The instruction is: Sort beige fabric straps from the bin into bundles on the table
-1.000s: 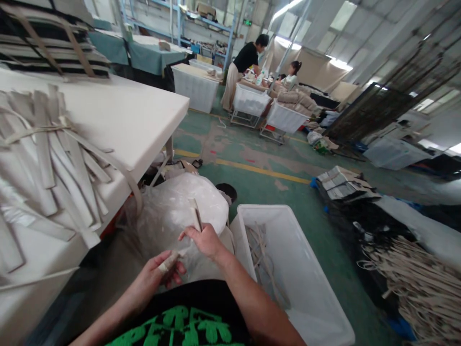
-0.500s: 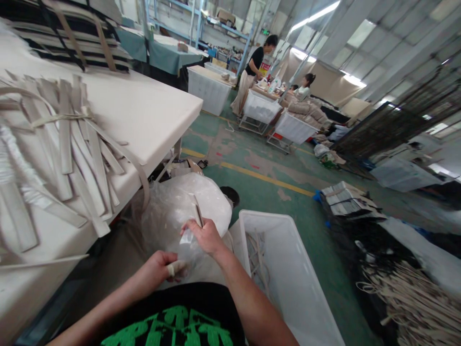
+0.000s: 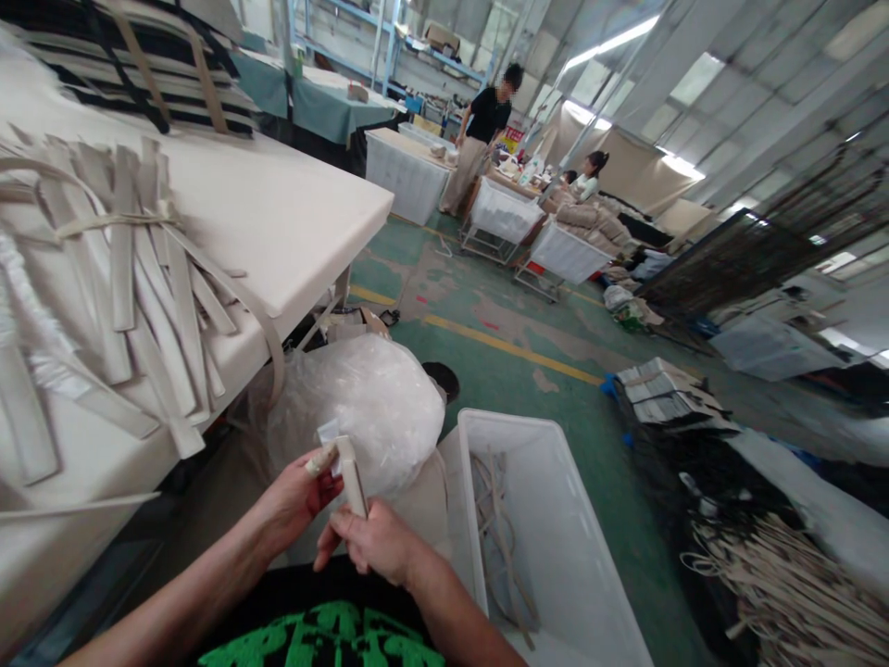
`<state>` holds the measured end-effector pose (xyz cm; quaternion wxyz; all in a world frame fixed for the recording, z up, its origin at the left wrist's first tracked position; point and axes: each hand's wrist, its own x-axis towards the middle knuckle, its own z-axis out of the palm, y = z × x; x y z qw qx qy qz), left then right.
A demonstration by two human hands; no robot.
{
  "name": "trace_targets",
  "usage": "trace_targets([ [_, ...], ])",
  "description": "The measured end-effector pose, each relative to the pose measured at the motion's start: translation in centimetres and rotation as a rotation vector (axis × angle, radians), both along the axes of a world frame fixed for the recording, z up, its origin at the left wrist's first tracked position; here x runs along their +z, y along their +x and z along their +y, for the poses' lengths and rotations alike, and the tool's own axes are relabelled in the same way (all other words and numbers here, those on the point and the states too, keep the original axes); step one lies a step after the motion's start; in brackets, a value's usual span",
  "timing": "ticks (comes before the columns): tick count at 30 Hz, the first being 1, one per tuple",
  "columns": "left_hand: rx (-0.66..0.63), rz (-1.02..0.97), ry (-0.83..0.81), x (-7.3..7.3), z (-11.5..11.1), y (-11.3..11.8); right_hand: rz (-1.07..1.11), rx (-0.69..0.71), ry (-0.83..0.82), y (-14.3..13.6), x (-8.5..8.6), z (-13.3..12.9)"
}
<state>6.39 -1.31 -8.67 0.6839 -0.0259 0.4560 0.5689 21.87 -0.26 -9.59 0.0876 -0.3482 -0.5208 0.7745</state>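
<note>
A short beige fabric strap (image 3: 353, 480) stands bent over at its top between my hands. My left hand (image 3: 300, 496) pinches the bent upper end, and a pale wrap covers one of its digits. Below and to the right, my right hand (image 3: 381, 542) is closed on the strap's lower end, thumb against it. A small whitish, shiny piece (image 3: 328, 431) shows just above my left fingertips; I cannot tell what it is. Right behind the hands bulges a large clear plastic bag (image 3: 389, 394) with pale contents.
On the left, a cream table (image 3: 312, 213) carries a tied bundle of beige straps (image 3: 125, 250). A white plastic bin (image 3: 583, 537) with several loose strips stands at my right. More strips (image 3: 812, 584) lie farther right. Two people (image 3: 482, 120) are at the back among bins.
My left hand has risen to the strap's top end, while my right hand has come down and toward me. The strap now shows upright and bent between them. A person behind has shifted.
</note>
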Motion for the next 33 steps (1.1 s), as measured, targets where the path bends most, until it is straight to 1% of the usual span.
trace_targets([
  [3, 0.008, 0.002, 0.057, 0.0, 0.0, 0.2, -0.027, -0.01, -0.007, -0.3, -0.2, 0.0],
  [8, 0.087, 0.03, 0.048, 0.2, 0.4, -0.2, -0.021, 0.002, -0.059, -0.4, -0.8, -0.5],
  [15, 0.072, -0.001, 0.07, 0.3, 0.1, -0.1, -0.019, -0.045, -0.189, -0.6, -2.1, -0.4],
  [20, 0.217, 0.011, 0.015, 1.1, 0.9, -1.2, 0.092, 0.039, -0.168, -0.4, -2.9, -1.0],
  [23, 0.253, 0.02, 0.001, 1.2, 1.4, -1.8, 0.119, 0.073, -0.141, -0.2, -2.8, -1.4],
  [29, 0.206, 0.044, 0.003, 0.1, 1.3, -1.5, 0.078, 0.107, -0.092, -0.4, -1.6, -1.5],
  [33, 0.146, 0.046, 0.018, -0.6, 0.7, -1.0, 0.035, 0.097, -0.104, -0.7, -1.5, -1.3],
])
